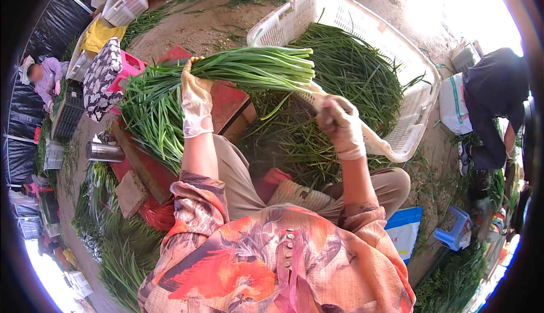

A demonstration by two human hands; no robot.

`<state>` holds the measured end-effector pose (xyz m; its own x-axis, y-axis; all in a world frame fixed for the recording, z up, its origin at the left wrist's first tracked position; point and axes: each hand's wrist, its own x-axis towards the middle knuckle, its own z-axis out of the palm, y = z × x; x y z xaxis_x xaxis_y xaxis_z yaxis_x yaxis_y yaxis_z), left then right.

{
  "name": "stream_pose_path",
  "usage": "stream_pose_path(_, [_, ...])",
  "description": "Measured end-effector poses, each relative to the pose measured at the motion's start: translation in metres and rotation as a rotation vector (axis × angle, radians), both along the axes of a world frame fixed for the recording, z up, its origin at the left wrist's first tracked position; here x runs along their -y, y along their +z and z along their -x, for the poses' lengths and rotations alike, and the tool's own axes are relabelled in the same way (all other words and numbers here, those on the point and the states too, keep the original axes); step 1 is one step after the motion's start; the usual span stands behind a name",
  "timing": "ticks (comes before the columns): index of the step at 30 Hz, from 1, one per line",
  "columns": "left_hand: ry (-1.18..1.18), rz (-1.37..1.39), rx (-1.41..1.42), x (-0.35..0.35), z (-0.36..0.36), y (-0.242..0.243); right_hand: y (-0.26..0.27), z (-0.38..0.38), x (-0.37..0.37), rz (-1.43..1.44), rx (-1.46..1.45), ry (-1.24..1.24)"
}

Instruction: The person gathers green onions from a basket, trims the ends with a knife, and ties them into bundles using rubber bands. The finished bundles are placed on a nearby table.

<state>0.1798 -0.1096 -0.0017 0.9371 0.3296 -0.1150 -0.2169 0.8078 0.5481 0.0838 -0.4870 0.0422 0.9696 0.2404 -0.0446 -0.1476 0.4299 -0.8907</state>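
Note:
My left hand [197,96], in a pale thin glove, is closed around a bunch of long green leafy stalks [255,66]. Their pale cut ends point right, and the leaf ends trail left over a red surface. My right hand [339,121], gloved too, is curled just below and right of the cut ends; blur hides whether anything is between its fingers. A pile of similar greens [159,117] lies under and left of my left hand. Beyond my right hand, a large white plastic basket [412,75] holds more greens [352,70].
Loose leaves [297,143] litter the ground before my legs. At left are a steel flask [104,152], a wooden bar [140,164], a brick [131,194] and a pink stool [127,70] with a patterned cover. A person [488,100] bends at far right; another [49,77] sits far left. A blue stool [453,229] stands lower right.

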Motion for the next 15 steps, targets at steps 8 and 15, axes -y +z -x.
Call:
stream_pose_path(8, [0.069,-0.138,-0.077,0.04,0.015,0.028,-0.042,-0.021,-0.031,0.31,0.062,-0.076])
stream_pose_path(15, [0.004,0.046,0.024,-0.021,0.002,0.013,-0.009,-0.015,-0.011,0.214,-0.022,-0.239])
